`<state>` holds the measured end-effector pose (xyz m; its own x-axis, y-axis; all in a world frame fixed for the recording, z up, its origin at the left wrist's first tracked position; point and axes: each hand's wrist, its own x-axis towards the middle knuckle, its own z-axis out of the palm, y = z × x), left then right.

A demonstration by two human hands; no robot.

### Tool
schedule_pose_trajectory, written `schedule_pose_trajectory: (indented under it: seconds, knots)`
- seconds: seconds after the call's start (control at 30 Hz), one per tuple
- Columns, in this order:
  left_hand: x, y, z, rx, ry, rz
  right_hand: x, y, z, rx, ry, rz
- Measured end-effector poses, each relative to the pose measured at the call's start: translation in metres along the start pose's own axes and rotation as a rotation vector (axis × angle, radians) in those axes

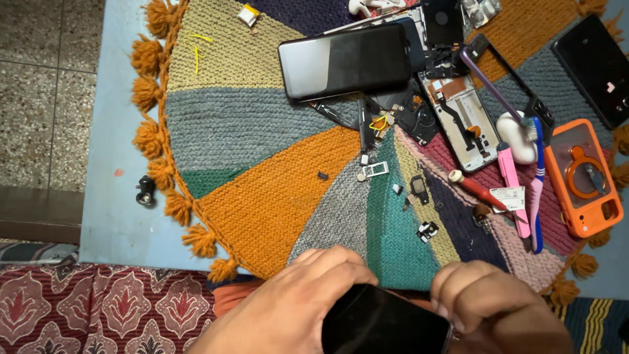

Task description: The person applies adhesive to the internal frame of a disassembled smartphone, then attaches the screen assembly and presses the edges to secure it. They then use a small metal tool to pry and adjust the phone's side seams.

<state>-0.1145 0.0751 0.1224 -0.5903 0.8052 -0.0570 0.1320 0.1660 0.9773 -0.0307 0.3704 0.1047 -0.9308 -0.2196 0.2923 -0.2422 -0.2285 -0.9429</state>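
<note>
- Black and glossy, a phone sits at the bottom edge of the view, below the near rim of the knitted mat; its lower part is cut off by the frame.
- Left hand wraps the phone's left side, fingers curled over its top corner; the wrist runs out of view.
- Right hand grips the phone's right side with bent fingers on its edge; the palm is partly cut off.
- Whether this phone shows its screen or its back is hard to tell.
- On the far side of the mat lies a second dark phone, covering parts beneath it.
- To its right on the mat rests an opened phone body with its insides bare.
- Small loose parts dot the mat's middle; what each is cannot be made out.
- Near the mat's right rim lie a red-handled screwdriver, a pink tool, a blue toothbrush and an orange phone case.
- Left of the mat, on the blue table, sits a small black knob-like thing.
</note>
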Motion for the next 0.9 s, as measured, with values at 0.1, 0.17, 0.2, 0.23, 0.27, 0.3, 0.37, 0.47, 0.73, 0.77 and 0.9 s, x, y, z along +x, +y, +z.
schedule_pose_trajectory:
  seconds: [0.1, 0.17, 0.2, 0.23, 0.27, 0.3, 0.37, 0.47, 0.73, 0.77, 0.9]
  knots:
    - [0.000, 0.000, 0.000, 0.032, 0.028, 0.050, 0.009, -0.003, 0.001, -0.090, -0.092, -0.106]
    - [-0.001, 0.000, 0.000, 0.036, 0.023, 0.036, 0.011, -0.007, 0.004, -0.154, -0.087, -0.105]
    - [-0.001, 0.000, 0.001, 0.037, 0.020, 0.030, 0.010, -0.011, 0.009, -0.191, -0.040, -0.080]
    - [-0.001, 0.001, 0.001, 0.029, 0.015, 0.017, 0.009, -0.013, 0.011, -0.227, 0.006, -0.055]
    - [-0.002, 0.001, 0.001, 0.021, 0.011, 0.002, 0.011, -0.015, 0.012, -0.264, 0.013, -0.063]
    - [-0.002, 0.001, 0.001, 0.013, 0.007, -0.012, 0.012, -0.016, 0.012, -0.300, 0.019, -0.071]
    - [-0.002, 0.003, 0.001, -0.010, 0.007, -0.038, 0.015, -0.020, 0.011, -0.391, -0.019, -0.092]
    - [-0.002, 0.004, 0.002, -0.040, 0.009, -0.069, 0.020, -0.028, 0.008, -0.550, -0.107, -0.121]
    - [-0.005, -0.002, 0.009, -0.037, 0.031, -0.126, 0.020, -0.035, 0.005, -0.755, -0.183, 0.037]
    - [-0.005, -0.002, 0.011, -0.030, 0.034, -0.140, 0.018, -0.035, 0.002, -0.734, -0.195, 0.077]
    - [-0.003, -0.004, 0.015, -0.043, 0.026, -0.179, 0.003, -0.031, -0.009, -0.721, -0.196, 0.084]
